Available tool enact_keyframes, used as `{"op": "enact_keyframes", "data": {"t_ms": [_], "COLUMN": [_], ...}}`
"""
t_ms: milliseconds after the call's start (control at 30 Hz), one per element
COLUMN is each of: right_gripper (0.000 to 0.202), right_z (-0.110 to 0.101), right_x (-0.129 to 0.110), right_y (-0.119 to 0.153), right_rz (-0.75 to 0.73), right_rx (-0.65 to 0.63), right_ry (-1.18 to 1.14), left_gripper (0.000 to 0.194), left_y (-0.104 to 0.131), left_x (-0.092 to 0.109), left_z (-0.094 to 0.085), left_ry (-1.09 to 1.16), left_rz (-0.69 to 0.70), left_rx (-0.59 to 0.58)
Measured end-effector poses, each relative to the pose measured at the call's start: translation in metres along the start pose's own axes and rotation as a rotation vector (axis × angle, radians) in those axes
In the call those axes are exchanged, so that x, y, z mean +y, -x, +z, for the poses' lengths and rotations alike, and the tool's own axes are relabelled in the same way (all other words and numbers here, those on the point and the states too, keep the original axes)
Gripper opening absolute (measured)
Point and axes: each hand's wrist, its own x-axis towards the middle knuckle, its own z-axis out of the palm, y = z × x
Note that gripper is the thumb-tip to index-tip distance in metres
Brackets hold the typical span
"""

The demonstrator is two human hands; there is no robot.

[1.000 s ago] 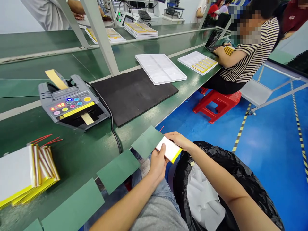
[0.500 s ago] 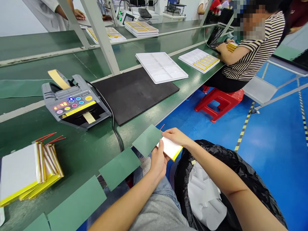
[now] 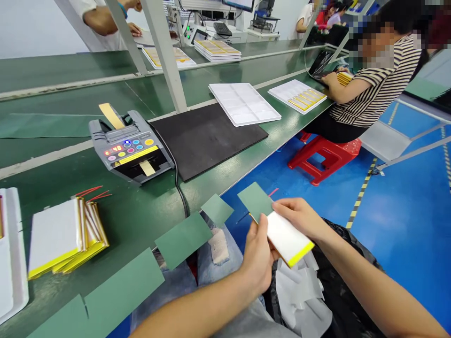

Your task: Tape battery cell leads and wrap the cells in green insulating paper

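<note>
A flat white battery pack (image 3: 287, 237) with a yellow edge is held between both hands over my lap. My left hand (image 3: 259, 256) grips its left side, thumb on top and fingers underneath. The fingers of my right hand (image 3: 299, 213) pinch its far end, where a red wire and a dark wire stick out. At that end is a green rectangular piece (image 3: 255, 201), touching or close to my fingers. More green pieces (image 3: 183, 239) line the table's near edge. A stack of similar battery packs (image 3: 56, 227) with red wires lies to the left.
A tape dispenser (image 3: 132, 148) with lit buttons stands behind the stack. To its right lies a black mat (image 3: 211, 141), partly under a white tray (image 3: 246, 103). A bag-lined bin (image 3: 345, 281) is below my right arm. A co-worker in stripes (image 3: 384, 89) sits at right.
Both hands have brought the battery pack nearer to me and to the right. A green piece now shows at its far end, apart from those along the table edge. The view has shifted slightly left.
</note>
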Motion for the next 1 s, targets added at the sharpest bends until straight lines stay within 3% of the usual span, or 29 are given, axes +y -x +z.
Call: {"op": "enact_keyframes", "data": {"t_ms": [67,167,267,367,533,667,833,1000], "right_gripper": [0.033,0.030,0.029,0.022,0.015,0.020,0.021,0.030], "right_z": [0.000,0.011,0.025,0.042,0.094,0.134,0.172,0.211], "right_x": [0.003,0.007,0.001,-0.022,-0.072,-0.095,-0.107,-0.104], "right_y": [0.035,0.063,0.062,0.049,0.034,0.027,0.021,0.012], "right_rz": [-0.132,-0.315,-0.433,-0.616,-0.787,-0.786,-0.708,-0.482], "right_rx": [0.107,0.129,0.257,0.380,0.028,-0.122,-0.324,-0.562], "right_ry": [-0.073,-0.074,0.004,0.077,0.238,0.292,0.287,0.088], "left_gripper": [0.031,0.034,0.038,0.037,0.036,0.035,0.058,0.086], "left_y": [0.014,0.028,0.042,0.064,0.106,0.133,0.157,0.174], "left_x": [0.000,0.015,0.039,0.065,0.093,0.105,0.109,0.108], "left_z": [-0.002,-0.019,-0.050,-0.082,-0.125,-0.150,-0.173,-0.191], "left_ry": [-0.148,-0.446,-0.706,-0.922,-1.107,-1.143,-1.092,-1.114], "left_rz": [0.071,0.271,0.364,0.410,0.497,0.513,0.553,0.702], "left_rx": [-0.143,-0.212,-0.158,-0.090,0.017,0.153,0.365,0.481]}}
